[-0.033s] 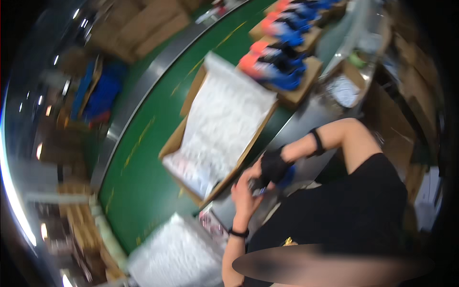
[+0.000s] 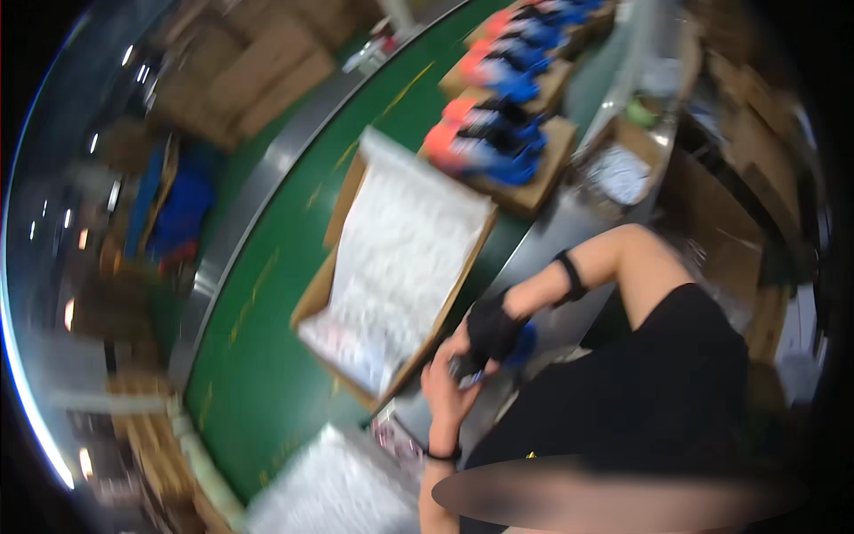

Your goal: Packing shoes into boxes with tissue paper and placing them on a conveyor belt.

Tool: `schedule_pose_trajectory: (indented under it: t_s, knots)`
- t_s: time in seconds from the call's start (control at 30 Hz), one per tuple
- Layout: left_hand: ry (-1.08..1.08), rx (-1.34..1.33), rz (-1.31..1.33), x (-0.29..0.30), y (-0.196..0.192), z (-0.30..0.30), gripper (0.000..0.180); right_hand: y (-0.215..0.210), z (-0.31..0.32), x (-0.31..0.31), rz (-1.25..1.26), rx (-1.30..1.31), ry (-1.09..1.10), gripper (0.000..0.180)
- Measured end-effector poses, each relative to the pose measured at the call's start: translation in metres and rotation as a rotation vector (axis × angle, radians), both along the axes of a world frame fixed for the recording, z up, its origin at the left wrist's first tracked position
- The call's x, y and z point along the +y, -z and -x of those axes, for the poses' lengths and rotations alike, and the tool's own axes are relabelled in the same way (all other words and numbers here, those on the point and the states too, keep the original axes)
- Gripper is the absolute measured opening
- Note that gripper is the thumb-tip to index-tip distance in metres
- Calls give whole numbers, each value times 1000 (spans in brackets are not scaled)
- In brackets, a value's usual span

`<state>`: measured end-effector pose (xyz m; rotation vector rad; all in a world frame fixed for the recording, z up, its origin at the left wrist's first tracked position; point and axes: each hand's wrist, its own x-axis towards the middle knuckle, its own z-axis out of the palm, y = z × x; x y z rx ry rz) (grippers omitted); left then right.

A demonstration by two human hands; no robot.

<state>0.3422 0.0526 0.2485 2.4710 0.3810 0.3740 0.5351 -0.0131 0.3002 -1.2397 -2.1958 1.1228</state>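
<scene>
My left hand (image 2: 445, 393) and my right hand (image 2: 487, 331) meet in front of my body, just past the near edge of an open cardboard box (image 2: 313, 298). Their fingers are curled together round a small dark thing (image 2: 464, 366) with a bluish glint; blur hides its kind. A black covering wraps much of my right hand, and dark bands circle both my arms. Something blue (image 2: 527, 342) shows partly behind the right hand. White wrinkled paper (image 2: 405, 222) lines the box and spreads over its sides.
The box lies on a green belt (image 2: 245, 356) with a metal rail (image 2: 267, 173). Beyond it, orange, black and blue shoes (image 2: 494, 142) stand in rows on cardboard boxes (image 2: 547, 165). A white-wrapped bundle (image 2: 334, 489) is at near left. A small carton (image 2: 636, 147) holds white papers.
The view has shifted slightly, so the box, shoes and hands all appear a little further left and lower. Both hands keep the same hold on the small dark thing.
</scene>
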Motion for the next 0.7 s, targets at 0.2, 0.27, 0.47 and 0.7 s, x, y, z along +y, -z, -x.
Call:
schedule_pose_trajectory:
  t_s: [0.2,0.27,0.47,0.7]
  knots:
    - [-648,-358,515,50,17,54,58,-57,-16,20,-698,336,714,30]
    - [-628,-402,808,82,11,34,46,-17,-14,7,-411,371,689,15]
    - [-525,122,1453,154,52,-29,66,100,5,-14,119,790,880,48]
    - [-242,303,1088,154,15,-35,51,51,1,50,-158,675,1265,53]
